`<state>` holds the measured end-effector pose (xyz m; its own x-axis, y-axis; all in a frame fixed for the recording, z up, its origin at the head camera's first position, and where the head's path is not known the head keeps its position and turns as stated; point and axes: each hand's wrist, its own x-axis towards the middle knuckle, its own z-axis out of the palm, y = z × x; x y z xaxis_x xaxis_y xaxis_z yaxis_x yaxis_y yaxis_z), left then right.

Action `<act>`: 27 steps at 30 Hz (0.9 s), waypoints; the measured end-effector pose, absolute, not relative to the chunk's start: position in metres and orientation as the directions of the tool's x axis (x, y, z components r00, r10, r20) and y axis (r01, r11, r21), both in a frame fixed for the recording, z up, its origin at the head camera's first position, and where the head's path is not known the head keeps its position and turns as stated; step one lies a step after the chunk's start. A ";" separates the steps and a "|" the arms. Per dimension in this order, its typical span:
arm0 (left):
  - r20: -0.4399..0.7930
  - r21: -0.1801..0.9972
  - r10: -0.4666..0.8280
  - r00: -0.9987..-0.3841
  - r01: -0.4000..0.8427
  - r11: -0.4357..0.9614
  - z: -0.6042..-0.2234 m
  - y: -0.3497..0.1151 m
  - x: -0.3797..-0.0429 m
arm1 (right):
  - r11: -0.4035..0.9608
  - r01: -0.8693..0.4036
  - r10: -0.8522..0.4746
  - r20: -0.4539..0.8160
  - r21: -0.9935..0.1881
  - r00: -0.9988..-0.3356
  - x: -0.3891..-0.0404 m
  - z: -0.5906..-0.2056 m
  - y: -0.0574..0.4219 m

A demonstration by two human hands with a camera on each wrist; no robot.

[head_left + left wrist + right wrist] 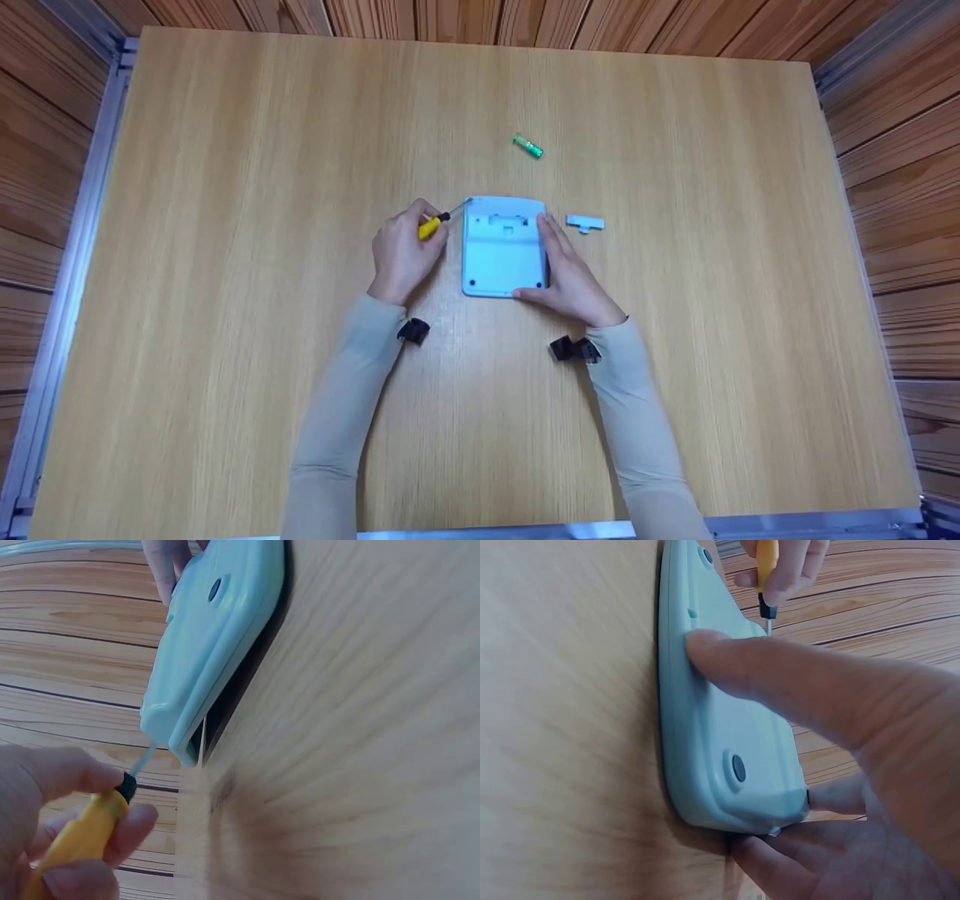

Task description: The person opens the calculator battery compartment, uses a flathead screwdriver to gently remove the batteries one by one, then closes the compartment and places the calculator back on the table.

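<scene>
A light-blue device (504, 259), which looks like a calculator, lies back side up on the table with its battery compartment (510, 220) uncovered. My left hand (405, 251) grips a screwdriver (430, 227) by its yellow handle. The shaft reaches the device's far left corner; in the left wrist view the tip is hidden behind that corner. My right hand (574, 285) holds the device, thumb at the near edge and fingers along the right side. Dark round feet (739, 768) show on the back. Close to the right fingers lies a small blue battery cover (585, 223).
A green battery (528, 145) lies beyond the device on the wooden table (247, 225). Wood-plank walls (487, 21) and metal rails (75, 247) border the table. Small black wrist cameras (414, 331) sit by both sleeves.
</scene>
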<state>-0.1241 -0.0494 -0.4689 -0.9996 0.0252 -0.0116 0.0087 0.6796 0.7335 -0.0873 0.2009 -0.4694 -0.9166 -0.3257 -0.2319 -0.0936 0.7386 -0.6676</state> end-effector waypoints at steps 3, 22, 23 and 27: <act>-0.019 0.723 0.001 -1.000 -0.013 0.691 -0.471 -0.049 -0.121 | 0.735 -0.096 -0.328 -0.228 -0.671 -0.917 -0.087 -0.470 0.201; -0.052 0.637 -0.059 -0.997 -0.078 0.767 -0.476 -0.037 -0.112 | 0.720 -0.083 -0.327 -0.232 -0.689 -0.916 -0.087 -0.471 0.201; -0.056 0.638 -0.059 -0.997 -0.081 0.766 -0.476 -0.036 -0.112 | 0.720 -0.083 -0.327 -0.232 -0.689 -0.916 -0.087 -0.471 0.201; -0.076 0.638 -0.064 -0.995 -0.098 0.764 -0.474 -0.033 -0.109 | 0.720 -0.076 -0.323 -0.237 -0.690 -0.916 -0.087 -0.472 0.202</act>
<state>-0.1094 -0.0327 -0.4740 -0.9950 -0.0644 -0.0758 -0.0980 0.7635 0.6383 -0.0871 0.2017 -0.4717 -0.9163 -0.3231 -0.2367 -0.0758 0.7202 -0.6896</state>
